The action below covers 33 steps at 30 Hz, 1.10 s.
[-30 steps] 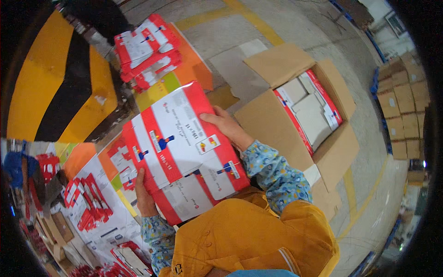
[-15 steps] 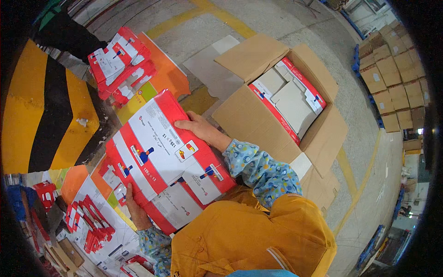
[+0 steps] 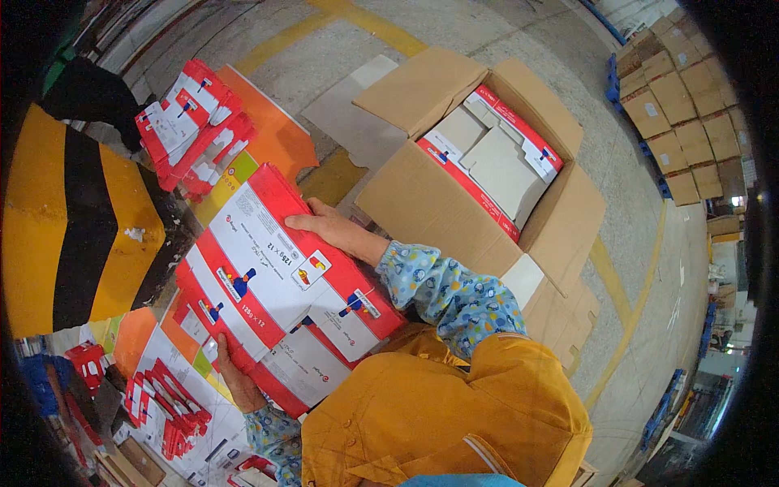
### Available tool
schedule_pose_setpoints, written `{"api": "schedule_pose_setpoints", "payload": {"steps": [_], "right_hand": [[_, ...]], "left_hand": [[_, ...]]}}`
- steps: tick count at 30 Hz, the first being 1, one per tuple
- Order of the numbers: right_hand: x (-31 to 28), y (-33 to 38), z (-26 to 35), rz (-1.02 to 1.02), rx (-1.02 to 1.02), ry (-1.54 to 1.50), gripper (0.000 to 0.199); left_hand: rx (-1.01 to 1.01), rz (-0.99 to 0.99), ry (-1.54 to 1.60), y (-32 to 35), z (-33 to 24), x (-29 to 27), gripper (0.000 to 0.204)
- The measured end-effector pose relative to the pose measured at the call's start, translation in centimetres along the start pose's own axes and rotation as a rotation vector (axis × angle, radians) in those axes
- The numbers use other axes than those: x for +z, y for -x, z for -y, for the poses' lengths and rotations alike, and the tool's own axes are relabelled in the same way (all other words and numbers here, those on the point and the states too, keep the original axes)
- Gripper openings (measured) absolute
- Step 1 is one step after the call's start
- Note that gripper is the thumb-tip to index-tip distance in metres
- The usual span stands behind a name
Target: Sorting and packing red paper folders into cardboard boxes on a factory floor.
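Observation:
I hold a red and white printed carton [image 3: 276, 280] tilted in front of my chest. My right hand [image 3: 324, 230] grips its upper far edge, fingers curled over the top. Beneath the lower left corner my left hand [image 3: 235, 381] supports it, partly hidden by the carton. To the right stands an open brown cardboard box [image 3: 430, 203] with its flaps spread out. Inside it lie red and white cartons [image 3: 495, 154] of the same kind.
A yellow and black striped barrier [image 3: 73, 219] stands at the left. Folded red and white cartons [image 3: 191, 126] rest on an orange stack [image 3: 272, 138] behind it. More flat cartons [image 3: 162, 406] lie at the lower left. Stacked brown boxes [image 3: 673, 105] fill the far right.
The view has swung so the carton and the open box sit lower and more central. Both hands keep their grip on the carton, which stays tilted.

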State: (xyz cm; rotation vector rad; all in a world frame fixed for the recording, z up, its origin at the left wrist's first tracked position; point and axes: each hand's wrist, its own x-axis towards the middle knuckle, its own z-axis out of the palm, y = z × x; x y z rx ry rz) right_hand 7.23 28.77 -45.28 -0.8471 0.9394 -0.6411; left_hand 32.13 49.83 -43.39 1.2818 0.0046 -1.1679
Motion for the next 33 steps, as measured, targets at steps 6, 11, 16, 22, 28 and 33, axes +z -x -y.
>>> {"api": "schedule_pose_setpoints", "payload": {"steps": [6, 11, 16, 22, 28, 33], "right_hand": [[-0.6, -1.2, -1.4, 0.048, -0.026, 0.005, 0.094], [-0.4, -0.5, -0.3, 0.069, -0.004, -0.04, 0.088], [-0.5, -0.5, -0.7, 0.038, -0.011, -0.077, 0.08], [-0.4, -1.4, -2.0, 0.0, -0.061, -0.08, 0.068], [0.4, -0.2, 0.2, 0.038, 0.062, -0.093, 0.061], [-0.3, -1.0, -0.3, 0.041, 0.003, 0.033, 0.063]], "left_hand": [[0.028, -0.002, -0.042, 0.0, 0.2, -0.4, 0.052], [0.025, -0.014, -0.064, -0.2, 0.2, -0.3, 0.051], [0.078, -0.002, -0.1, 0.2, 0.6, 0.1, 0.051], [0.002, 0.038, -0.024, -1.5, 0.7, -2.1, 0.049], [0.082, -0.083, -0.085, -0.7, -0.3, -0.6, 0.049], [0.002, 0.022, -0.005, -1.9, 0.5, -2.1, 0.051]]}}
